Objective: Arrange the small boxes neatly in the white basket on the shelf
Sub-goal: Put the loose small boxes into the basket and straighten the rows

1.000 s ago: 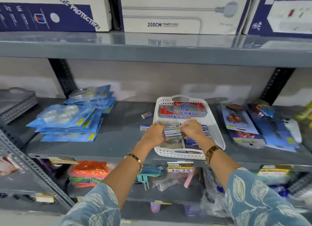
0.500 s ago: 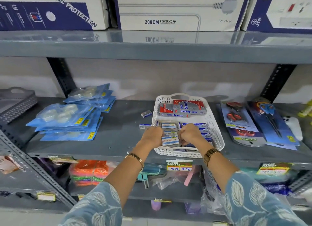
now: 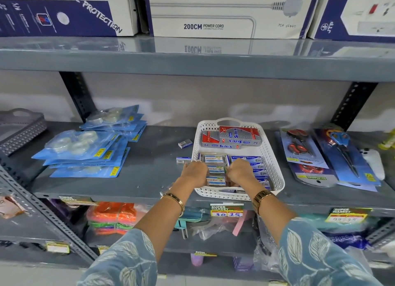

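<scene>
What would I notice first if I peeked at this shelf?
Two hands, the left hand and right hand, reaching into the white basket mid-shelf, with small boxes lined up between them. Red and grey Softek boxes fill the basket's back.

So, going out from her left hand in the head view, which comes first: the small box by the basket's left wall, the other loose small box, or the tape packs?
From the left hand, in the head view:
1. The small box beside the basket wall, just above the hand on the shelf.
2. The loose small box, farther back and apart from the white basket.
3. The tape packs, stacked far to the left.
</scene>
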The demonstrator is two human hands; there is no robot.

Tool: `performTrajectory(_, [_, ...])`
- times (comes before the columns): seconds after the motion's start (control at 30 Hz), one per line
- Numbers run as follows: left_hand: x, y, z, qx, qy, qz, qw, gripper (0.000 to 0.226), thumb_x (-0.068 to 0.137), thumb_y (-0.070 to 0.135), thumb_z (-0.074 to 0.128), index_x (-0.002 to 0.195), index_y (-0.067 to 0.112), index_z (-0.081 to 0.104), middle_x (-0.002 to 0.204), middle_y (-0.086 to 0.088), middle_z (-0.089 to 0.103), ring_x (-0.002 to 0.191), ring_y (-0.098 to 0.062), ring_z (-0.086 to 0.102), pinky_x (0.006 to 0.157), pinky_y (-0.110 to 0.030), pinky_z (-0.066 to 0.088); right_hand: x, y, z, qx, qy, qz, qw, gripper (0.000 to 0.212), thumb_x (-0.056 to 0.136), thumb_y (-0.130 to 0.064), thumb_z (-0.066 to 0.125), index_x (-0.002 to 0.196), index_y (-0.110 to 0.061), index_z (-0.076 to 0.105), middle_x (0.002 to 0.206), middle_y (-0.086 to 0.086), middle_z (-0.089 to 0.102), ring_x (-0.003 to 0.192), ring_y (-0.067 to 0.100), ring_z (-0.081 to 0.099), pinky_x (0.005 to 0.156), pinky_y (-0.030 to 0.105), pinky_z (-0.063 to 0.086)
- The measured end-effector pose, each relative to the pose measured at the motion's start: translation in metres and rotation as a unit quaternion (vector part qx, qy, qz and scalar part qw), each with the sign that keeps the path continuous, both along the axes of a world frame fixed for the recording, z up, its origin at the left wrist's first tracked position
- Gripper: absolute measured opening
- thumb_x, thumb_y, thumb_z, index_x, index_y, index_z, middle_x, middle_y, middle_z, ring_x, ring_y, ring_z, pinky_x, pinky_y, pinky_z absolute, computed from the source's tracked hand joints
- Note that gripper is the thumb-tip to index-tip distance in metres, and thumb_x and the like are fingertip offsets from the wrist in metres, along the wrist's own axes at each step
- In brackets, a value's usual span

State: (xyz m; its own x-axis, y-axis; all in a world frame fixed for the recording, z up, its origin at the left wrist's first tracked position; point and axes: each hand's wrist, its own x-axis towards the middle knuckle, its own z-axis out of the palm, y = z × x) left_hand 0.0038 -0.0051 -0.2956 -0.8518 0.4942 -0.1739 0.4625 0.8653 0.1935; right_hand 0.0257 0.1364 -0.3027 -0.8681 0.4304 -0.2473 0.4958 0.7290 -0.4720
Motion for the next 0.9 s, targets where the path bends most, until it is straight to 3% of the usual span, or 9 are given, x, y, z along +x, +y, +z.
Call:
performTrajectory(0.23, [0.000, 0.001, -0.001, -0.003, 0.011, 0.010, 1.000, 0.037, 0.086, 0.017, 0.066, 0.122, 0.012, 0.062, 0.127, -0.009, 0.059, 0.123, -0.028, 0.048, 0.115, -0.048, 0.027, -0.004, 0.000, -0.003, 0.036, 0.012, 0.006, 0.999, 0.011, 0.086, -0.011, 0.059, 0.093, -0.003, 0.063, 0.099, 0.013, 0.070, 0.089, 0.028, 0.066, 0.062, 0.030, 0.047])
performTrajectory(0.4, [0.002, 0.004, 0.002, -0.021, 0.027, 0.013, 0.999, 0.035, 0.086, 0.017, 0.065, 0.119, 0.008, 0.061, 0.124, -0.011, 0.058, 0.121, -0.030, 0.049, 0.114, -0.046, 0.029, -0.006, -0.001, -0.003, 0.041, 0.008, 0.010, 0.999, 0.015, 0.087, -0.012, 0.059, 0.100, -0.005, 0.060, 0.105, 0.013, 0.068, 0.094, 0.030, 0.065, 0.071, 0.035, 0.052])
performTrajectory(0.53, [0.005, -0.007, 0.007, 0.089, 0.074, 0.031, 0.993, 0.025, 0.087, 0.006, 0.056, 0.108, 0.009, 0.069, 0.118, -0.011, 0.061, 0.111, -0.028, 0.056, 0.095, -0.039, 0.047, -0.008, -0.002, 0.004, 0.073, 0.027, 0.011, 0.997, 0.017, 0.087, -0.007, 0.055, 0.103, -0.007, 0.059, 0.107, 0.012, 0.067, 0.096, 0.029, 0.063, 0.067, 0.033, 0.047])
performTrajectory(0.67, [0.003, -0.030, 0.012, 0.224, 0.085, 0.120, 0.963, 0.025, 0.088, 0.001, 0.055, 0.106, 0.008, 0.069, 0.118, -0.010, 0.062, 0.104, -0.029, 0.061, 0.086, -0.038, 0.051, -0.013, -0.010, 0.014, 0.082, 0.077, 0.016, 0.993, 0.019, 0.087, -0.003, 0.052, 0.100, -0.004, 0.065, 0.105, 0.016, 0.067, 0.095, 0.032, 0.064, 0.073, 0.035, 0.052])
performTrajectory(0.77, [-0.001, -0.048, 0.010, 0.236, 0.080, 0.158, 0.956, 0.019, 0.085, 0.001, 0.054, 0.098, 0.005, 0.068, 0.110, -0.014, 0.063, 0.099, -0.033, 0.062, 0.082, -0.040, 0.053, -0.017, -0.023, 0.022, 0.082, 0.109, 0.050, 0.989, 0.022, 0.088, -0.003, 0.051, 0.098, -0.007, 0.070, 0.102, 0.012, 0.071, 0.095, 0.029, 0.067, 0.077, 0.035, 0.056])
performTrajectory(0.9, [-0.003, -0.072, 0.003, 0.227, 0.068, 0.197, 0.951, 0.024, 0.087, 0.012, 0.061, 0.110, 0.007, 0.065, 0.118, -0.015, 0.062, 0.103, -0.031, 0.061, 0.087, -0.039, 0.053, -0.023, -0.043, 0.029, 0.070, 0.167, 0.094, 0.979, 0.021, 0.089, -0.007, 0.051, 0.095, -0.009, 0.071, 0.100, 0.011, 0.073, 0.093, 0.028, 0.067, 0.078, 0.036, 0.056])
